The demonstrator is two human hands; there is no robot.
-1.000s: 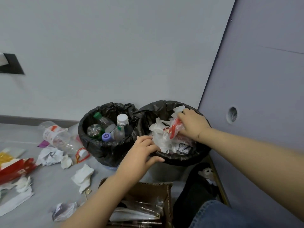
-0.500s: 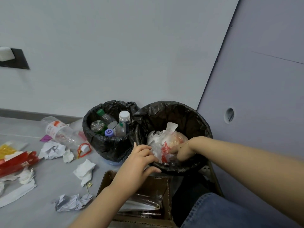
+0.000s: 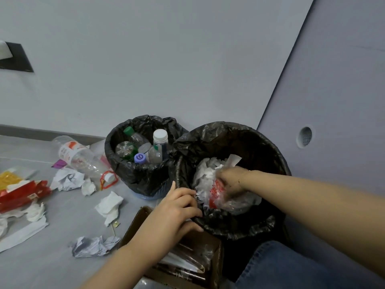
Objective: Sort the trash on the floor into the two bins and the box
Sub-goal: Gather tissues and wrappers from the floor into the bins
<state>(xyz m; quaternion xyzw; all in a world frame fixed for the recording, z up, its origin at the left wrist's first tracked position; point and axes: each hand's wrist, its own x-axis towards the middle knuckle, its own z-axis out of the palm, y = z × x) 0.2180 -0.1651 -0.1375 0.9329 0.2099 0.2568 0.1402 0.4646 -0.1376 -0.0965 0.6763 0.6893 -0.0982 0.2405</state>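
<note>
Now the crumpled wrappers (image 3: 210, 184) have been pushed down from rim height deep into the right bin (image 3: 268, 155) by the right hand (image 3: 231, 176), its fingers buried, unreadable; the left hand (image 3: 177, 207) curls over that bin's near rim, so compaction seems nearly finished.

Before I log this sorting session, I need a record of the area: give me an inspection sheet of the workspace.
Surface: grey floor, littered.
Job's things: left bin holds bottles; right bin holds paper and plastic wrap; cardboard box holds clear plastic.
Clutter: clear bottle, crumpled paper, tissue, red packet lie on the floor.
Grippers: left hand grips the right bin's rim; right hand presses into its trash.
Cables: nothing seen.
Surroundings: pale wall, grey panel with round vent.
</note>
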